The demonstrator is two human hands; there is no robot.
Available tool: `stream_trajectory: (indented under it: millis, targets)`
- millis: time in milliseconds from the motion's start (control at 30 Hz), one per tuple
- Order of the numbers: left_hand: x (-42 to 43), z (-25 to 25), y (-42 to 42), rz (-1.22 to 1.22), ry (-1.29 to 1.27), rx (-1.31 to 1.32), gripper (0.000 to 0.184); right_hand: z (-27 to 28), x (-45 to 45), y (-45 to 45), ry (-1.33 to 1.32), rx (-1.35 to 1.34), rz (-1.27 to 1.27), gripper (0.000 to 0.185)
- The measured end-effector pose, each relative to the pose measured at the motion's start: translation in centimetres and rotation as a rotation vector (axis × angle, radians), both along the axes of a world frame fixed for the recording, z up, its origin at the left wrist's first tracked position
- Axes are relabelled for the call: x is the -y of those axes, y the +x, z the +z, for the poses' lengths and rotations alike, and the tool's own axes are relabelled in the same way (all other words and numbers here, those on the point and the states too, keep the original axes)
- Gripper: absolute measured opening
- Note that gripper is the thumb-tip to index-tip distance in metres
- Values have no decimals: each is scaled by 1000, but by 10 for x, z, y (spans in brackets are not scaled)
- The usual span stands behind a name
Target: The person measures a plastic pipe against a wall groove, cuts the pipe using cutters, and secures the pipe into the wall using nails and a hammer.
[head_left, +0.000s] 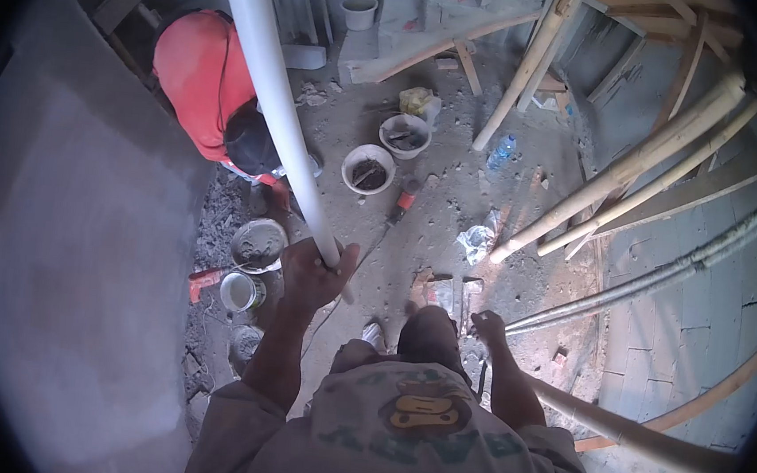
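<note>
A long white pipe (282,104) slants from the top of the view down to my left hand (311,274), whose fingers are wrapped round its lower end. My right hand (487,327) is low beside my knee with its fingers curled in; what they hold, if anything, I cannot make out. Just left of it, a dusty rectangular piece (439,295) lies on the floor. Near my left forearm stand a bucket of grey mix (259,245) and a smaller white bucket (239,293).
A co-worker in a red top (198,71) bends down at the left. Two buckets (369,170) (404,135), a red-ended corded tool (406,200) and a water bottle (502,152) are ahead. Wooden poles (624,171) lean at the right. A red tool (206,282) lies left.
</note>
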State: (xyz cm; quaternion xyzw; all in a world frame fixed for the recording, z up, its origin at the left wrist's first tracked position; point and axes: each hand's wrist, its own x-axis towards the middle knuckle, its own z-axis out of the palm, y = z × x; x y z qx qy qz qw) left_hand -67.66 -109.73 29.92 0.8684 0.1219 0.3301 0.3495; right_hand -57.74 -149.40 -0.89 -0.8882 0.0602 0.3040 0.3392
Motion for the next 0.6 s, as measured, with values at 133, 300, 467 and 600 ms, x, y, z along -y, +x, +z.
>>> stream_trajectory:
  millis: [133, 300, 467, 600]
  targets:
    - [-21, -15, 51, 1, -35, -66, 22, 1, -33, 21, -62, -191, 174, 46]
    - [-48, -27, 122, 139, -31, -149, 23, 9, -90, 99, -200, 66, 568, 53]
    - [-39, -29, 228, 117, -111, -156, 22, 48, -128, 237, -314, -150, 869, 45]
    - [-52, -28, 295, 160, -109, -170, 22, 33, -119, 276, -300, -156, 924, 30]
